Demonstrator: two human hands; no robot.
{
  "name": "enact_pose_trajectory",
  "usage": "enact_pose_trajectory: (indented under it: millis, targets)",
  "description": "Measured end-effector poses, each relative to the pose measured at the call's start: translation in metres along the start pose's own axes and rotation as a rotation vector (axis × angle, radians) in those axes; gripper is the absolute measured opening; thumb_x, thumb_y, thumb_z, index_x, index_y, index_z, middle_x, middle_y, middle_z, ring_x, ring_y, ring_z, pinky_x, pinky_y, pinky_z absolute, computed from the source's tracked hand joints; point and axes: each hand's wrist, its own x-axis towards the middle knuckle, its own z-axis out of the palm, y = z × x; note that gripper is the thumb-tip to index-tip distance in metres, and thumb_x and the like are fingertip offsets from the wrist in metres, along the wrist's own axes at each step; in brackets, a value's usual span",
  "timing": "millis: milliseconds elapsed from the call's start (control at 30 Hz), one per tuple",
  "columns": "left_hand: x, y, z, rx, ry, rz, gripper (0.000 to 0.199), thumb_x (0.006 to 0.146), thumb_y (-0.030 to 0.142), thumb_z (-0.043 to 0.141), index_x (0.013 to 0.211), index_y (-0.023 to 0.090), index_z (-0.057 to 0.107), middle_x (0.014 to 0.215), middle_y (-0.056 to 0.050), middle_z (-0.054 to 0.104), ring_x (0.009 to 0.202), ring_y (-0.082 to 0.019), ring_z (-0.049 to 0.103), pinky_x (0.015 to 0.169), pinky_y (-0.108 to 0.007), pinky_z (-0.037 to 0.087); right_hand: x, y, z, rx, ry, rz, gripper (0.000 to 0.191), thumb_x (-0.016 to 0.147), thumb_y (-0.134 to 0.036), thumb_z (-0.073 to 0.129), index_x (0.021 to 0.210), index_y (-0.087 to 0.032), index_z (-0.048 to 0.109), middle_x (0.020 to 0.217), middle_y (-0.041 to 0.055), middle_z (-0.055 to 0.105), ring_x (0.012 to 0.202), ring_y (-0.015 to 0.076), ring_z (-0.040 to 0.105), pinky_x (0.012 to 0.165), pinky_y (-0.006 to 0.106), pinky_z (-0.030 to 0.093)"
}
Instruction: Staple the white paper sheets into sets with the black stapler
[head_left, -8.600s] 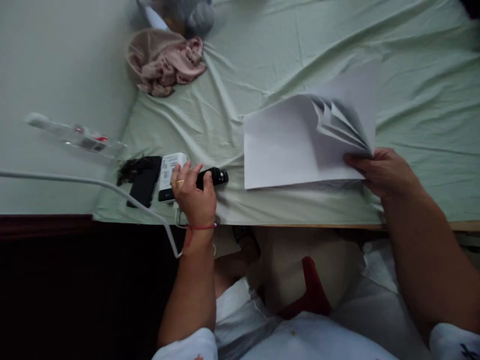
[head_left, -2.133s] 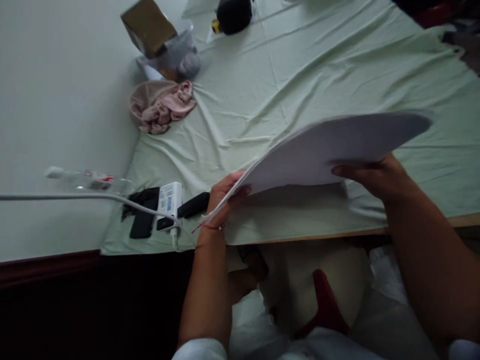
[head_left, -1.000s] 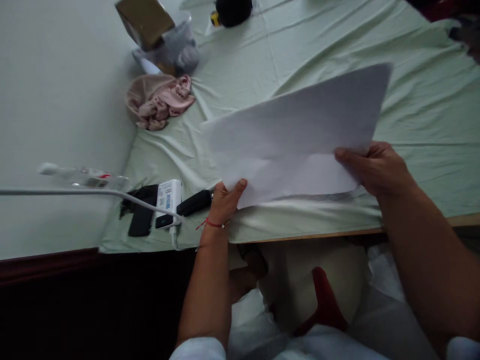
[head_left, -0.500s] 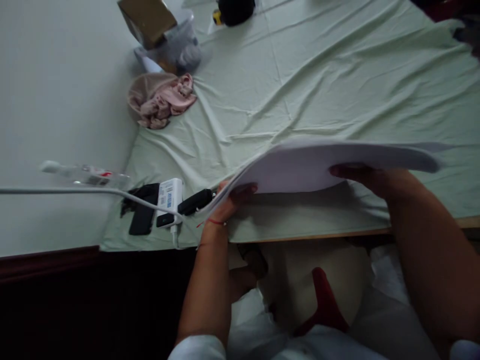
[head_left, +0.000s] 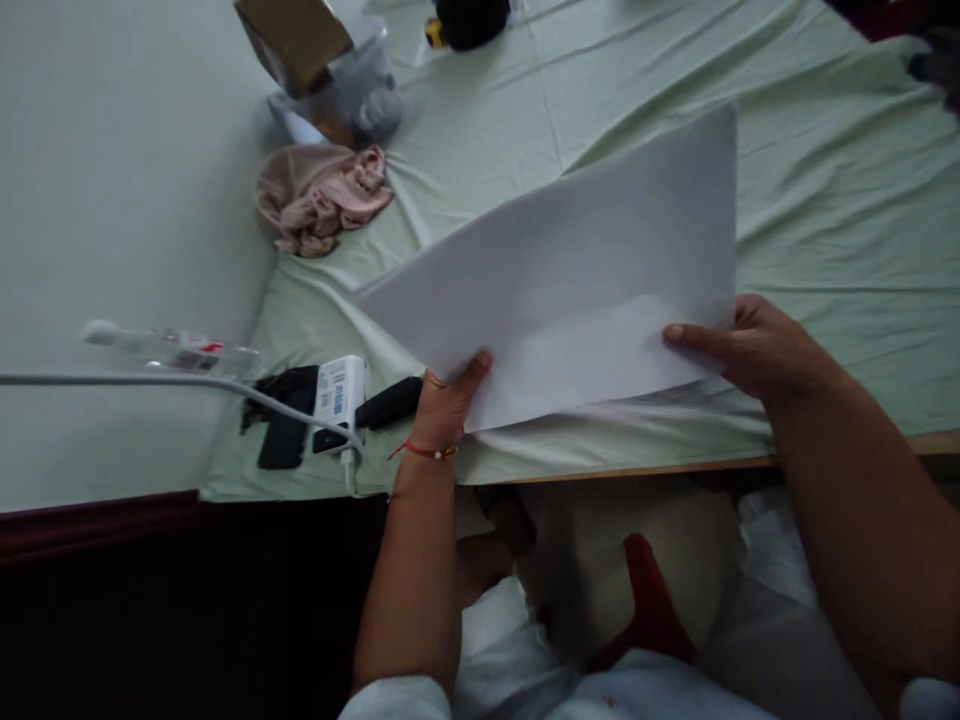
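Observation:
A white sheet of paper (head_left: 585, 280), perhaps more than one layer, is held tilted above the green cloth near the bed-like surface's front edge. My left hand (head_left: 450, 398) grips its lower left part, thumb on top and fingers hidden beneath. At the lower right edge, my right hand (head_left: 757, 345) pinches the paper with the thumb lying across its face; most of its fingers are behind the sheet. A red thread bracelet circles my left wrist. The paper's face looks blank.
Left of my hands lie a white power strip (head_left: 340, 400), a black plug-like device (head_left: 390, 402), a dark phone (head_left: 283, 438) and a grey cable (head_left: 247, 385). A clear bottle (head_left: 180, 352), pink cloth (head_left: 330, 200), cardboard box (head_left: 296, 45) and plastic bag (head_left: 364, 95) are farther left.
The paper has turned from a curved, nearly edge-on pose to showing its broad face, its far edge now higher in view. Both hands keep hold of it.

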Motion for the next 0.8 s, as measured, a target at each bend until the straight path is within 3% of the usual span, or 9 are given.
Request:
enact_pose_trajectory:
  millis: [167, 300, 367, 433, 500, 567, 700, 800]
  targets:
    - [0.000, 0.002, 0.001, -0.046, 0.025, -0.049, 0.050, 0.075, 0.052, 0.090, 0.112, 0.022, 0.075, 0.137, -0.013, 0.077, 0.128, -0.029, 0.073, 0.118, -0.047, 0.058, 0.001, -0.001, 0.006, -0.067, -0.014, -0.007, 0.030, 0.062, -0.041, 0.101, 0.072, -0.020, 0.082, 0.082, 0.0030, 0.080, 0.069, 0.0142, 0.067, 0.068, 0.026, 0.059]
    - [0.000, 0.004, 0.000, -0.044, -0.005, -0.058, 0.045, 0.075, 0.051, 0.091, 0.106, 0.022, 0.075, 0.132, -0.014, 0.079, 0.126, -0.028, 0.073, 0.116, -0.044, 0.058, 0.000, -0.005, 0.010, -0.199, -0.022, 0.007, 0.025, 0.067, -0.036, 0.094, 0.061, -0.018, 0.078, 0.067, 0.0012, 0.071, 0.059, 0.0104, 0.058, 0.054, 0.022, 0.049]
    - [-0.001, 0.006, -0.001, -0.060, -0.021, -0.078, 0.045, 0.073, 0.053, 0.092, 0.101, 0.023, 0.074, 0.121, -0.012, 0.081, 0.116, -0.028, 0.076, 0.104, -0.041, 0.064, 0.000, -0.004, 0.012, -0.199, 0.008, -0.026, 0.025, 0.068, -0.034, 0.091, 0.058, -0.018, 0.075, 0.062, 0.0003, 0.067, 0.056, 0.0104, 0.056, 0.051, 0.022, 0.047]
    - [-0.004, 0.010, -0.001, -0.089, -0.058, -0.134, 0.049, 0.072, 0.060, 0.092, 0.095, 0.022, 0.072, 0.101, -0.010, 0.081, 0.094, -0.025, 0.079, 0.079, -0.035, 0.068, 0.002, -0.002, 0.013, -0.125, 0.057, -0.091, 0.022, 0.069, -0.033, 0.090, 0.060, -0.020, 0.075, 0.063, 0.0000, 0.066, 0.058, 0.0126, 0.058, 0.051, 0.024, 0.051]
    - [-0.007, 0.014, -0.001, -0.111, -0.104, -0.197, 0.058, 0.067, 0.068, 0.093, 0.089, 0.021, 0.068, 0.077, -0.005, 0.073, 0.066, -0.018, 0.071, 0.052, -0.026, 0.058, 0.004, 0.002, 0.013, -0.027, 0.108, -0.147, 0.019, 0.067, -0.031, 0.092, 0.066, -0.022, 0.076, 0.068, 0.0002, 0.069, 0.062, 0.0140, 0.062, 0.054, 0.026, 0.055]
    - [-0.012, 0.018, -0.002, -0.105, -0.173, -0.247, 0.063, 0.063, 0.071, 0.095, 0.085, 0.021, 0.065, 0.064, 0.000, 0.065, 0.049, -0.011, 0.056, 0.038, -0.020, 0.041, 0.005, 0.004, 0.014, 0.044, 0.139, -0.162, 0.019, 0.066, -0.029, 0.095, 0.070, -0.022, 0.077, 0.075, 0.0007, 0.073, 0.065, 0.0136, 0.064, 0.057, 0.026, 0.058]
    - [-0.020, 0.025, -0.005, -0.048, -0.318, -0.293, 0.061, 0.072, 0.074, 0.088, 0.081, 0.019, 0.064, 0.053, -0.001, 0.064, 0.037, -0.006, 0.041, 0.034, -0.018, 0.027, 0.005, 0.004, 0.015, 0.042, 0.097, -0.063, 0.028, 0.061, -0.035, 0.099, 0.068, -0.020, 0.075, 0.071, 0.0017, 0.072, 0.056, 0.0130, 0.062, 0.046, 0.024, 0.052]
    - [-0.022, 0.025, -0.010, -0.021, -0.328, -0.285, 0.062, 0.074, 0.077, 0.085, 0.075, 0.018, 0.064, 0.047, -0.001, 0.060, 0.036, -0.005, 0.038, 0.035, -0.018, 0.024, 0.004, 0.005, 0.014, -0.025, 0.008, 0.025, 0.038, 0.056, -0.043, 0.101, 0.065, -0.019, 0.073, 0.065, 0.0016, 0.069, 0.050, 0.0127, 0.059, 0.038, 0.023, 0.047]
